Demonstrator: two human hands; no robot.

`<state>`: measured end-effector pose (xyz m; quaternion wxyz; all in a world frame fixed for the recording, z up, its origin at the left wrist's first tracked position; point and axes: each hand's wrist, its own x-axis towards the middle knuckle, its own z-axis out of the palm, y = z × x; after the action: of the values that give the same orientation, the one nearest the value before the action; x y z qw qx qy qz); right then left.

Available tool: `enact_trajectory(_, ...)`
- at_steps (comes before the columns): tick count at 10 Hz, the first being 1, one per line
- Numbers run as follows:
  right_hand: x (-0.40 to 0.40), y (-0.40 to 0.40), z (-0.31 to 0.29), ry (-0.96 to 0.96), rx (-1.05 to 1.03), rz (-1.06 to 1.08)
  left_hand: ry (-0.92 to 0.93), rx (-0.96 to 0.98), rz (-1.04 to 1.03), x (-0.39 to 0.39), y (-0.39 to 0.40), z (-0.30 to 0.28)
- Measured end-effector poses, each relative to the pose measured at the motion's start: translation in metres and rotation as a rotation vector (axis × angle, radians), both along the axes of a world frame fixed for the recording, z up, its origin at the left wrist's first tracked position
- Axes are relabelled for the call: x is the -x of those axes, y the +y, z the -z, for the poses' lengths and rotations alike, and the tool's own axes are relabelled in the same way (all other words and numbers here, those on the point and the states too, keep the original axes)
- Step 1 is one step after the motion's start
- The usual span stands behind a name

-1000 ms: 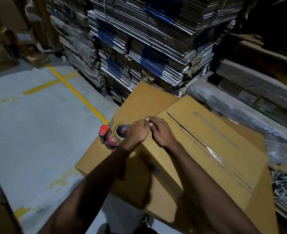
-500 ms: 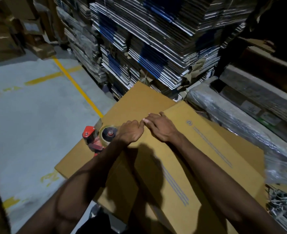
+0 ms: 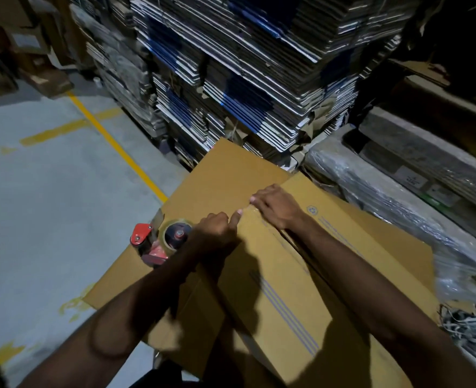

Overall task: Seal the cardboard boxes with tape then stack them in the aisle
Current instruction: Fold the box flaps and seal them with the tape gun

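A brown cardboard box [image 3: 287,289] with blue lines lies in front of me on a wider brown cardboard sheet or box [image 3: 225,169]. My left hand [image 3: 214,231] grips a red tape dispenser [image 3: 158,242] with a clear tape roll, held at the box's left edge, thumb stretched onto the box. My right hand [image 3: 279,208] rests with its fingers flat on the box's far left corner, pressing a shiny strip of tape [image 3: 252,212] down. The two hands are a little apart.
Tall stacks of flattened cartons [image 3: 245,79] rise just behind the box. Plastic-wrapped bundles [image 3: 399,197] lie to the right. To the left is grey aisle floor [image 3: 49,205] with a yellow line [image 3: 119,149]. More boxes [image 3: 21,51] stand at the far left.
The box has turned, so its blue-lined face now points up at me. My right hand has slid away from the left hand toward the far corner. The dispenser stays at the left edge.
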<state>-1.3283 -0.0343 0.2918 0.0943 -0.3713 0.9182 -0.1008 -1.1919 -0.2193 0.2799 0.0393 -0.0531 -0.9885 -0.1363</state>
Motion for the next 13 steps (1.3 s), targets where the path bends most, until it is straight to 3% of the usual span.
enact_trajectory(1, 0.048, 0.022, -0.024, 0.054, -0.162, 0.212, -0.322, -0.055, -0.147, 0.005, 0.004, -0.008)
enact_trajectory(2, 0.066, 0.026, -0.032, 0.079, -0.255, 0.368, -0.313, 0.097, -0.008, 0.001, -0.003, 0.001)
enact_trajectory(3, 0.075, 0.027, -0.025, -0.040, -0.139, 0.526, -0.263, -0.031, -0.084, -0.005, -0.001, 0.005)
enact_trajectory(5, 0.089, 0.038, -0.039, -0.486, 0.127, 0.775, -0.169, -0.062, -0.088, -0.010, 0.000, 0.002)
enact_trajectory(7, 0.081, 0.030, -0.029, -0.246, -0.022, 0.863, -0.107, -0.034, -0.085, -0.001, -0.004, 0.016)
enact_trajectory(8, 0.072, 0.028, -0.017, -0.066, 0.026, 0.662, -0.193, -0.064, -0.150, 0.000, -0.002, 0.017)
enact_trajectory(9, 0.062, 0.021, -0.009, 0.052, -0.064, 0.446, -0.275, -0.169, -0.235, 0.012, -0.006, 0.019)
enact_trajectory(10, 0.042, 0.005, -0.007, 0.053, -0.148, 0.304, -0.337, -0.125, -0.160, 0.016, -0.007, 0.029)
enact_trajectory(11, 0.013, -0.011, -0.001, 0.034, -0.118, 0.205, -0.444, -0.265, -0.308, 0.019, -0.006, 0.020)
enact_trajectory(13, -0.055, -0.020, 0.007, 0.009, 0.066, 0.152, -0.351, -0.338, -0.293, 0.008, -0.003, 0.006)
